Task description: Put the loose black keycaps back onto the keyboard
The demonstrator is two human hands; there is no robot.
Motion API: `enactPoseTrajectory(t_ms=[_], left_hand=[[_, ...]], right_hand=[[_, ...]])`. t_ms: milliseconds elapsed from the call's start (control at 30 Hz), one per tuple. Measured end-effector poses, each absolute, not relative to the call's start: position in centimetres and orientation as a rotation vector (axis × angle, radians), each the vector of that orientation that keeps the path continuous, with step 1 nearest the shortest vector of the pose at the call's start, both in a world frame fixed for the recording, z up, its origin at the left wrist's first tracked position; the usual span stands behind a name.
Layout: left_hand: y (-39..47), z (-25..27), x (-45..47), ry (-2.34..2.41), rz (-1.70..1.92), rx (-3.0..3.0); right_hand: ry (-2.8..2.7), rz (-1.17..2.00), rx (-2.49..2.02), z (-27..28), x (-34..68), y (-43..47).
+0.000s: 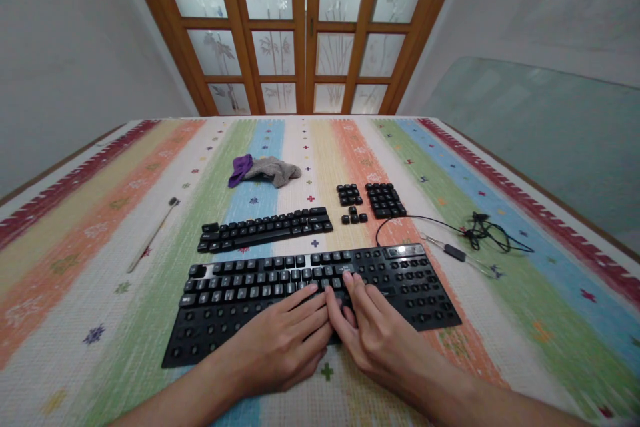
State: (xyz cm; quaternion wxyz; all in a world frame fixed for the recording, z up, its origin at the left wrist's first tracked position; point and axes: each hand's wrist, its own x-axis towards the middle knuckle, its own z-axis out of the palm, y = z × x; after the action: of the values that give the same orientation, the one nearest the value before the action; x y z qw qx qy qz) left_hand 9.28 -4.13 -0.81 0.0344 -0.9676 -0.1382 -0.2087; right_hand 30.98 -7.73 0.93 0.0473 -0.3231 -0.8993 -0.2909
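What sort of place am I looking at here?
Probably a room in someone's home rather than a workshop: wooden doors with patterned glass panes stand behind a table spread with a bright striped cloth, where a keyboard lies with many keycaps off.

Keyboard [220,330] on tablecloth [100,307] | loose keycaps [267,233] behind keyboard | cloth [275,170] farther back | brush [153,233] left | puller [455,252] right

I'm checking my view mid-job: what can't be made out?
- Head view: lower middle of the wide black plastic keyboard, hidden by the bare left hand and bare right hand.
- Head view: whether the right fingers grip anything; they block it.
- Head view: legends on loose black plastic keycaps, too small.
- Head view: elbows, cut off by bottom edge.
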Motion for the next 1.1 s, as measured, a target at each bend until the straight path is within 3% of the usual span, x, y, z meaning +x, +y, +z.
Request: enactPoseTrajectory(t_ms=[233, 467, 800, 1100], left_hand=[[-4.2, -0.7, 9.4, -0.423, -0.667, -2.971], [-4.2, -0.7, 9.1, -0.379, -0.646, -2.944], [-1.9, 2.3, 6.8, -0.28, -0.825, -2.802], [5.0, 7.1, -2.3, -1.093, -0.87, -2.445]], right_hand=[[-2.708, -0.777, -0.938, 0.9, 31.5, -7.0], [-2.345, -0.275, -1.016, 2.8, 34.0, -4.5], [-2.159, -0.203, -1.148, 3.3, 36.0, -3.1], [-2.287, -0.175, -1.153, 2.8, 35.7, -3.0]])
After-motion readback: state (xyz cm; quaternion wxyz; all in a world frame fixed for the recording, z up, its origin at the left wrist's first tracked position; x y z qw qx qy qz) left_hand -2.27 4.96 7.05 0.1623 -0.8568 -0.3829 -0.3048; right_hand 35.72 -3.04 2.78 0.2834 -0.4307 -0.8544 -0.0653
